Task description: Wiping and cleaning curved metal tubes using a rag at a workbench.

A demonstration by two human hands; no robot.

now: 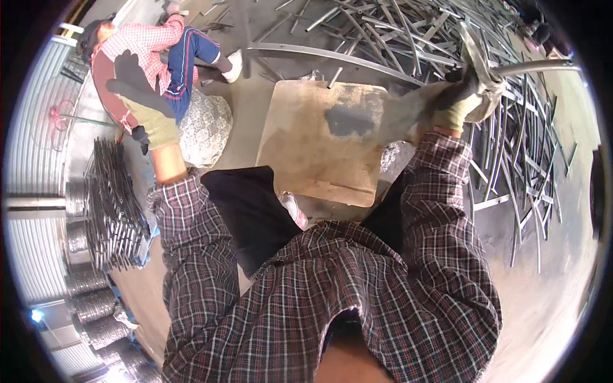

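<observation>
My right hand (458, 105), in a pale glove with dark fingers, is closed at the far right of the board. It grips a crumpled pale rag (490, 96) against a grey metal tube (539, 66), which sticks out to the right. How far the tube runs inside the rag is hidden. On the left, my left hand (145, 102), in a similar glove with dark fingers, is raised with its fingers apart and nothing in it. Between my legs and arms lies a worn tan board (319, 153) with a dark smear on its upper right.
Loose metal tubes (408, 32) lie heaped across the far floor and down the right side. A person in a checked top (150, 41) sits at the far left beside a pale patterned sack (205, 127). Stacked dark rods (115, 204) stand at the left.
</observation>
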